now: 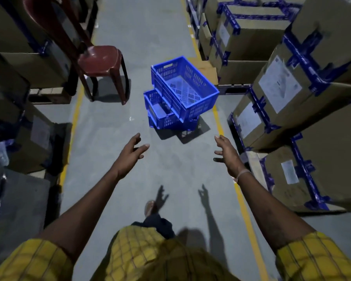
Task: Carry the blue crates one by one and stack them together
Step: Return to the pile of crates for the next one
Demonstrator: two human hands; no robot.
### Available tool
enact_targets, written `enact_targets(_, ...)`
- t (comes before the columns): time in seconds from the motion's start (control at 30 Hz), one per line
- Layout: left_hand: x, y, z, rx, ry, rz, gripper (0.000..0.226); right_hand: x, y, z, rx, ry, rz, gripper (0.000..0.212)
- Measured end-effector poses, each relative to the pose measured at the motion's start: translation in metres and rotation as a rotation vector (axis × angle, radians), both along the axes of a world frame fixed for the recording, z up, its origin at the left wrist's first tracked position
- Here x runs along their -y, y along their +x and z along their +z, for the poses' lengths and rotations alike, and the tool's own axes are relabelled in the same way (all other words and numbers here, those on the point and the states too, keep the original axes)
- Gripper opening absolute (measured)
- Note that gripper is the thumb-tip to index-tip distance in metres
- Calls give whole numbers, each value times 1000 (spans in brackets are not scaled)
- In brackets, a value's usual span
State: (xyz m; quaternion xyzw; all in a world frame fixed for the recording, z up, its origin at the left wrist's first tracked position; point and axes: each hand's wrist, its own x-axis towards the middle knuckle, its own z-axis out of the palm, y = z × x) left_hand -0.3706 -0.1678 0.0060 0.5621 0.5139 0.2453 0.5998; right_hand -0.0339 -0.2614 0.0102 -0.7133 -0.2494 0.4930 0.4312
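Two blue perforated plastic crates stand on the grey aisle floor ahead of me. The upper crate point(183, 86) lies skewed and tilted across the lower crate point(160, 112), overhanging it to the right, and both are empty. My left hand point(131, 154) and my right hand point(226, 153) reach forward with fingers spread, holding nothing. Both hands are short of the crates and apart from them, one on each side of the stack's line.
A maroon plastic chair point(101, 61) stands left of the crates. Stacked cardboard boxes with blue tape point(282, 94) line the right side, and darker boxes point(18, 63) line the left. Yellow floor lines point(245, 209) edge the aisle.
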Motion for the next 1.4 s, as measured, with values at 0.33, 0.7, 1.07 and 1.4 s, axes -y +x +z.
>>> enact_targets(0.33,-258,53,25,-68,83,-166,51,-219,18,7,-41,67,-157,71)
enact_targets(0.7,-484,149,-14,-135,55,-258,52,-399,85,-40,-66,55,-286,53)
enact_targets(1.07,-696,234,-79,-356,230,-536,76,-512,132,-114,-37,-68,-548,74)
enact_targets(1.4,-841,314,-218,-600,597,-830,102,-565,152,-254,374,-375,-634,103)
